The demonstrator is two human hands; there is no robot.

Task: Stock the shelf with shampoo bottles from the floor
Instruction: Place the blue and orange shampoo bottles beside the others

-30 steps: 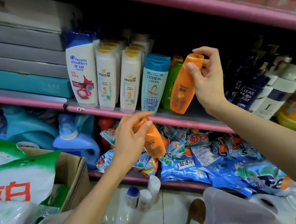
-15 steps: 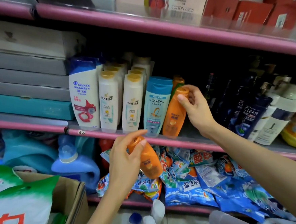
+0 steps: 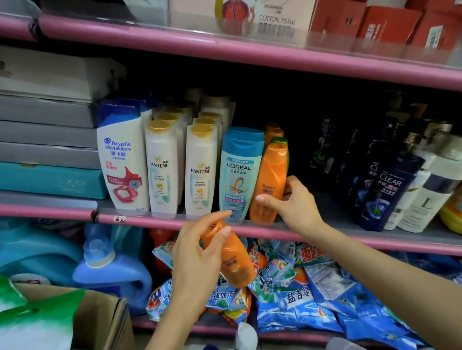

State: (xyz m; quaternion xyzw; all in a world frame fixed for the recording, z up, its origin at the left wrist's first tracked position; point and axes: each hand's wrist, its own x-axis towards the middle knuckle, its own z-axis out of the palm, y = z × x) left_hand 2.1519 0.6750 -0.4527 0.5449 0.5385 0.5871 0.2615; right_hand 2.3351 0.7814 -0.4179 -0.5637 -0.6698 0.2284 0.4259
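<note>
An orange shampoo bottle (image 3: pixel 271 177) stands on the pink-edged shelf (image 3: pixel 324 232), just right of the blue L'Oreal bottle (image 3: pixel 238 174). My right hand (image 3: pixel 292 206) holds its lower body, thumb in front and fingers curled round the right side. A second orange bottle (image 3: pixel 237 259) is tilted in front of the shelf edge, gripped near its cap by my left hand (image 3: pixel 200 256). White Pantene bottles (image 3: pixel 162 166) and a Head & Shoulders bottle (image 3: pixel 123 160) stand further left.
Dark Clear bottles (image 3: pixel 384 188) fill the shelf to the right, with a gap beside the orange bottle. Stacked grey and teal boxes (image 3: pixel 34 150) sit left. Detergent bags (image 3: pixel 301 293) lie on the lower shelf, a cardboard box (image 3: pixel 108 314) at bottom left, small bottles (image 3: pixel 245 340) on the floor.
My right hand lowered the orange bottle onto the shelf beside the L'Oreal bottle and slid from its cap down to its lower body. My left hand kept holding the second bottle.
</note>
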